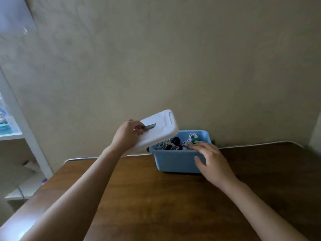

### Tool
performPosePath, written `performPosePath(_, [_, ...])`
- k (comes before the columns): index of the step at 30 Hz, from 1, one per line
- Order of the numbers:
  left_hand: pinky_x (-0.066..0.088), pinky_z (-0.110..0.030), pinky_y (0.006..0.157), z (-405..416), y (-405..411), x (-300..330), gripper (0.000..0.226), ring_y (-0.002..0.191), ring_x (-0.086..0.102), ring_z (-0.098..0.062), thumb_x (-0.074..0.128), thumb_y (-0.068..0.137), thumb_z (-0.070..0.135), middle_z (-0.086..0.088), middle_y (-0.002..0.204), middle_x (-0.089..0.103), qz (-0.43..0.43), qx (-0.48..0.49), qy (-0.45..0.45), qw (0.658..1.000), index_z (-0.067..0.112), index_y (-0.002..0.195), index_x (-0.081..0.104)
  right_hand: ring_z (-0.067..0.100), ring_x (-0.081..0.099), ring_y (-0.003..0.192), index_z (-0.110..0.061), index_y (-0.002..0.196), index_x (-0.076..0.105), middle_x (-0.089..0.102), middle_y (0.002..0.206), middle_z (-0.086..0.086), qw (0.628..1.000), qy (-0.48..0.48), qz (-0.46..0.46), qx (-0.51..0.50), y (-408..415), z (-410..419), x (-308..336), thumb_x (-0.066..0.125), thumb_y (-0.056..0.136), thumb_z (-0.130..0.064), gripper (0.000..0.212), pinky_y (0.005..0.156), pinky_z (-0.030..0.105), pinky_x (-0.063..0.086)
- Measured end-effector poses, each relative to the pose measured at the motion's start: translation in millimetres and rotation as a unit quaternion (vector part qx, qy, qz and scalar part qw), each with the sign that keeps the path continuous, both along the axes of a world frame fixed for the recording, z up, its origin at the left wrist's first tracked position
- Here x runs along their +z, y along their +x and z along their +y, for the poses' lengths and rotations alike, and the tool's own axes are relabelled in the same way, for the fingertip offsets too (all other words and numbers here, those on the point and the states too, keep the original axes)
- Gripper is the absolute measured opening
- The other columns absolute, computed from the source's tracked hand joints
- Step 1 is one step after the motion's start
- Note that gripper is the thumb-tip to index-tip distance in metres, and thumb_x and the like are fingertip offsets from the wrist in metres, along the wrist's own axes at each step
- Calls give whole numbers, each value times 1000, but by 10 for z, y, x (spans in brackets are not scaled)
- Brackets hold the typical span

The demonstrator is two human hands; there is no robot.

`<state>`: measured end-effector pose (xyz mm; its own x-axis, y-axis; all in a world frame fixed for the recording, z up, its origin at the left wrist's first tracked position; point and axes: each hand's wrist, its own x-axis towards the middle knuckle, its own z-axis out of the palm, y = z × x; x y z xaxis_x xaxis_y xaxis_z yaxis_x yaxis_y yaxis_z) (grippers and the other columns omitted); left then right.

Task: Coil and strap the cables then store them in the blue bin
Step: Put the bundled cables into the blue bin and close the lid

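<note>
The blue bin (175,162) sits at the back of the brown tabletop (156,197) with coiled cables (177,142) inside, while the left hand (127,134) grips the tilted white lid (159,129) above it and the right hand (211,160) rests with loose fingers on the bin's front.

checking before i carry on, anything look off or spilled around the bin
Nothing is spilled or damaged. The white lid is off the blue bin, held tilted above its left end by the left hand. The cables lie inside.
</note>
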<state>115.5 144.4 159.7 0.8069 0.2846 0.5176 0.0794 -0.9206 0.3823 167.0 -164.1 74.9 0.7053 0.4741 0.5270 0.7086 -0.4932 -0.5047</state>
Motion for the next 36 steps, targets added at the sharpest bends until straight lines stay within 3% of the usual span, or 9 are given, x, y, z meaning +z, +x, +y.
performPosePath(5, [46,-36,89,-617,444,-151,22,105,59,-25,63,91,16,-3,111,64,56,-48,52,996,26,109,74,12,44,135,-27,150,45,51,144,-7,997,24,55,-46,90,-246,131,53,104,-32,47,104,25,37])
performPosePath(9, [43,-35,86,-787,675,-289,22,107,57,-26,62,93,20,-3,110,62,96,-49,82,991,26,111,72,10,32,146,-29,157,30,34,160,-9,990,19,125,-57,189,-284,113,44,105,-46,57,112,31,33])
performPosePath(16, [42,-33,92,-857,960,-443,23,108,55,-24,60,95,18,-2,114,60,119,-72,60,988,25,113,73,8,26,148,-28,158,28,28,163,-9,981,55,175,-61,383,-195,-79,43,105,-46,58,118,33,29])
performPosePath(19, [40,-32,97,-868,1053,-496,21,114,54,-21,59,96,19,3,123,60,113,-86,33,989,25,111,71,9,28,146,-28,158,28,31,162,-9,972,104,203,-65,476,-165,-133,45,105,-43,58,114,30,29])
performPosePath(22, [34,-21,96,-864,1083,-540,23,119,54,-17,56,97,18,6,129,61,123,-113,12,986,25,115,69,12,24,148,-27,159,26,26,163,-6,966,123,213,-82,551,-135,-177,50,103,-43,63,114,32,28])
performPosePath(25, [29,-16,98,-868,1048,-553,33,126,50,-11,58,97,35,10,137,56,128,-127,-22,983,34,130,64,10,31,143,-27,159,26,28,163,-5,950,166,258,-63,597,-78,-197,50,103,-43,64,103,27,32])
performPosePath(29, [21,-24,108,-966,1011,-531,49,136,34,-12,48,93,66,13,143,42,185,-109,38,976,51,140,50,4,37,124,-26,158,27,34,159,-2,941,191,273,-64,652,1,-230,49,103,-42,61,84,19,35])
performPosePath(33, [22,-30,114,-1003,1005,-523,54,139,31,-14,48,90,71,13,144,37,204,-98,32,974,55,141,45,18,32,146,-22,160,25,28,163,1,931,214,280,-94,718,50,-255,53,101,-42,68,104,29,33])
performPosePath(36, [23,-33,115,-1012,1024,-557,56,140,30,-16,47,88,74,12,145,35,214,-83,21,973,56,141,44,23,32,147,-22,160,23,29,163,3,909,236,328,-99,777,77,-225,56,100,-44,72,111,39,34])
